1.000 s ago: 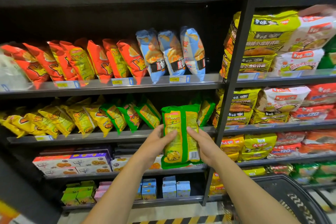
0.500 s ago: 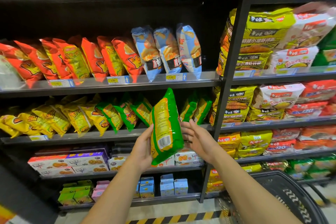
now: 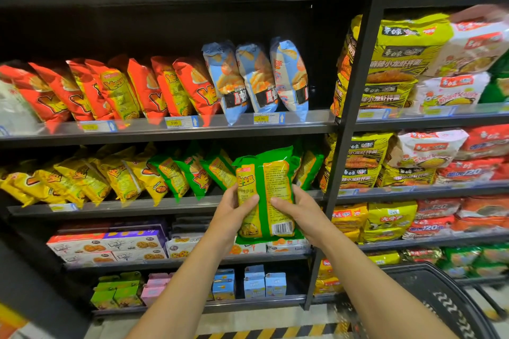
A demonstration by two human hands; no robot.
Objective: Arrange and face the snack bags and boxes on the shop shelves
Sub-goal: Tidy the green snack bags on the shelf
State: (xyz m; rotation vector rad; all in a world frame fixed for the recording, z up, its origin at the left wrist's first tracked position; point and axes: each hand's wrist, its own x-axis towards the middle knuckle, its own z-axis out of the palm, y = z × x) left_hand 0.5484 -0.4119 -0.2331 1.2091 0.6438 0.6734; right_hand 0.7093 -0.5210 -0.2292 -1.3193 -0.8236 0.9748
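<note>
A green and yellow snack bag (image 3: 265,187) stands upright in front of the middle shelf (image 3: 165,205), its printed back and barcode facing me. My left hand (image 3: 234,210) grips its left edge with the thumb across the face. My right hand (image 3: 296,209) holds the right edge, fingers wrapped behind it. More green bags (image 3: 192,173) lean in a row on that shelf just to the left, and yellow bags (image 3: 82,179) follow further left. Another green bag (image 3: 309,168) shows behind the held one on the right.
Red bags (image 3: 110,91) and blue bags (image 3: 259,77) fill the shelf above. Biscuit boxes (image 3: 110,246) and small cartons (image 3: 253,282) sit on the lower shelves. A black upright post (image 3: 349,118) divides off the noodle packs (image 3: 399,63). A black basket (image 3: 440,303) is at the lower right.
The bag was turned edge-on and tilted half a second ago; now it faces me flat and upright, and both hands grip its sides a little lower.
</note>
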